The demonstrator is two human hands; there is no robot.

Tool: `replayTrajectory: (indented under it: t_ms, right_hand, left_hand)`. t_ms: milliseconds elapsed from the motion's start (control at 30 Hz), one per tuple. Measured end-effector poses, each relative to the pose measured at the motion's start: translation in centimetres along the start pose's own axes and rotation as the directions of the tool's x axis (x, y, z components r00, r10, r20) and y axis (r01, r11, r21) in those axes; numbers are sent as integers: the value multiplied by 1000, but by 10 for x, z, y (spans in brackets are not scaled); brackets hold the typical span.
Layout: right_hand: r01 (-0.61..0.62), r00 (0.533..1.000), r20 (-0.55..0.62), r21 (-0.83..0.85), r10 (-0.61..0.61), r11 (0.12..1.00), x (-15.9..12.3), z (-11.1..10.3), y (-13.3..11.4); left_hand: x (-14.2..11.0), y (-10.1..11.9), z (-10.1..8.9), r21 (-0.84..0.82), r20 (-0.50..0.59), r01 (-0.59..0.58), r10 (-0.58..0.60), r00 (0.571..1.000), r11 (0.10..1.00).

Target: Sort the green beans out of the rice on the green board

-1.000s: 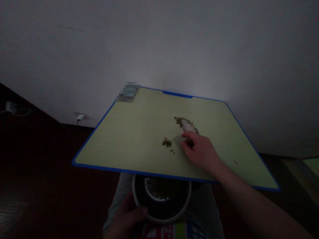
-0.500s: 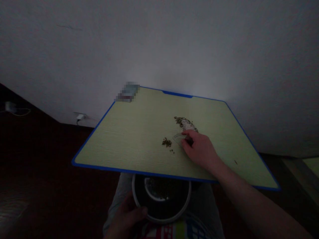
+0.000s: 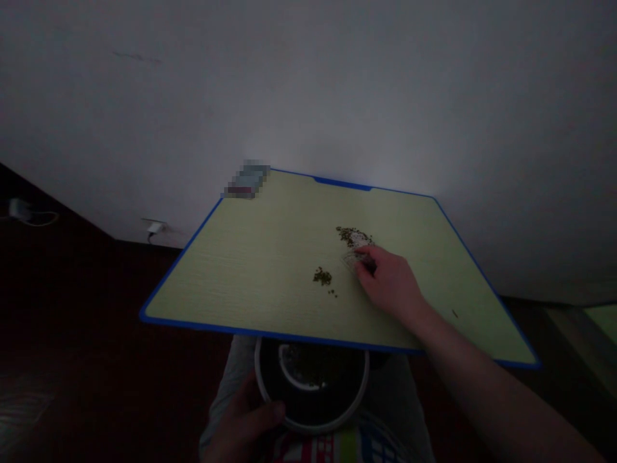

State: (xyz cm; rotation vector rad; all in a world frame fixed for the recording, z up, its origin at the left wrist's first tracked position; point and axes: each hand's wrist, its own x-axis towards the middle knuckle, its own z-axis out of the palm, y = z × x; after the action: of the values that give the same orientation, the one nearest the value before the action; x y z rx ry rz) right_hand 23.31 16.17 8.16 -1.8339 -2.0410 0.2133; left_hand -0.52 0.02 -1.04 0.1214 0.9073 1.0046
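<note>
My right hand (image 3: 390, 276) is over the table, its thumb and fingers pinched on a small see-through piece with a curved edge (image 3: 350, 259); its exact kind is unclear. Just beyond the fingertips lies a pile of dark green grains (image 3: 347, 234) mixed with paler, whitish ones (image 3: 359, 238), partly covered by the hand. To the left sits a smaller heap of green grains (image 3: 322, 277), with a few loose grains below it. My left hand (image 3: 250, 415) grips the rim of a dark round bowl (image 3: 328, 411) on my lap, thumb over the edge. Dark grains (image 3: 313, 366) lie inside it.
The pale folding table (image 3: 250, 257) has a blue rim and stands against a grey wall (image 3: 308, 83). A pixelated object (image 3: 247, 180) rests on its far left corner. A dark sliver (image 3: 455, 313) lies at right. A plug (image 3: 155, 227) sits in the wall.
My right hand has shifted slightly away from me with the see-through piece, closer to the pale grains. My left hand and the bowl have stayed in place.
</note>
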Motion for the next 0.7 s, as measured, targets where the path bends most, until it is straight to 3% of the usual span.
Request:
replayTrajectory:
  t_ms: [100, 433, 700]
  right_hand:
    - [-12, 1000, 13, 14, 12, 1000, -5, -4, 6]
    - [164, 974, 141, 110, -179, 980, -9, -6, -3]
    - [208, 947, 206, 196, -248, 958, -22, -13, 7]
  left_hand:
    - [0, 0, 0, 4, 2, 2, -2, 1000, 1000]
    - [1, -1, 0, -10, 17, 18, -18, 1000, 1000]
    - [-1, 2, 3, -31, 20, 38, -38, 999, 999]
